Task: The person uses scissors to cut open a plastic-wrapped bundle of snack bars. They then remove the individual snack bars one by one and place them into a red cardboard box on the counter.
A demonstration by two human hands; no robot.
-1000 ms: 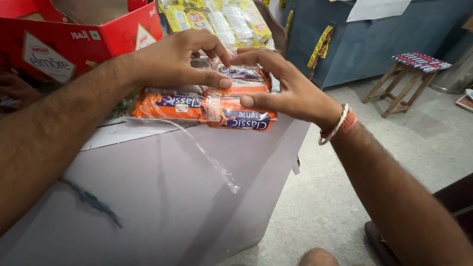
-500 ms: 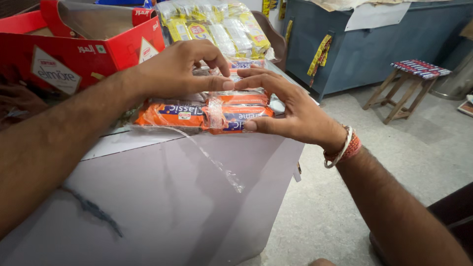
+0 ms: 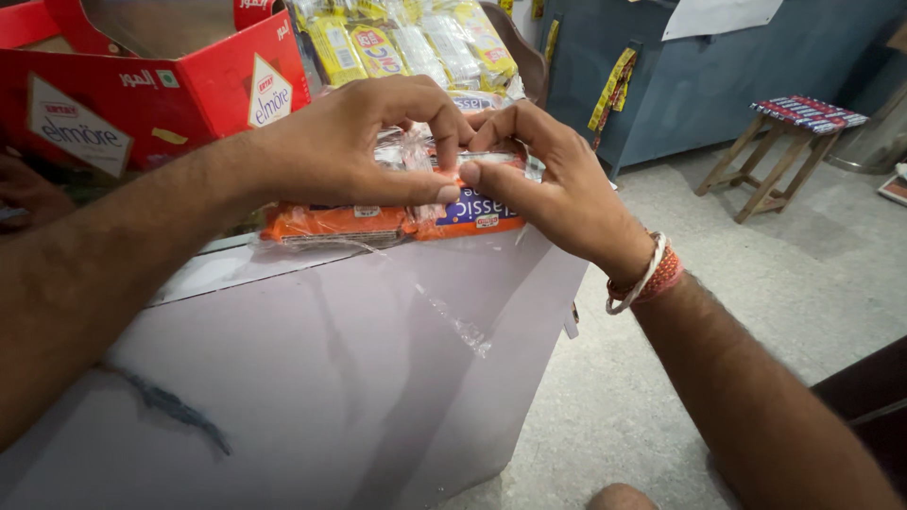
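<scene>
A red cardboard box (image 3: pixel 142 90) stands at the far left on the white counter (image 3: pixel 283 378). Next to it, the left hand (image 3: pixel 350 142) pinches the clear wrapper of an orange biscuit-packet bundle (image 3: pixel 378 219) lying at the counter's edge (a plastic strip trails down from it). The right hand (image 3: pixel 557 184) grips the bundle's other end, fingers closed. A wooden stool (image 3: pixel 784 142) stands far right.

A pale grey surface (image 3: pixel 312 378) is filling the foreground. A grey concrete floor (image 3: pixel 831 283) is extending to the right. A small wooden stool (image 3: pixel 779 142) with a striped woven seat is standing beside a blue-grey cabinet (image 3: pixel 718 76). Soft, even light is falling throughout.
</scene>
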